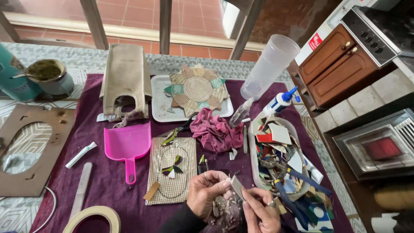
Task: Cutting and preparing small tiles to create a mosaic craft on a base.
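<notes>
Head view: left hand (210,190) and right hand (260,210) both pinching a flat, angular pale shard (236,186).

Free purple cloth (108,190) lying left of hands; mesh panel (171,170), pink dustpan (127,144) & shard tray (280,159) crowding ahead & right.

You have a small flat shard (236,186), pale grey-beige and roughly four-sided, pinched between both hands and tilted on edge just above the near edge of the purple-covered table (108,185), right of its middle. Your left hand (208,190) grips its left side with thumb and fingertips; your right hand (261,211), wearing a ring, pinches its lower right edge.
</notes>
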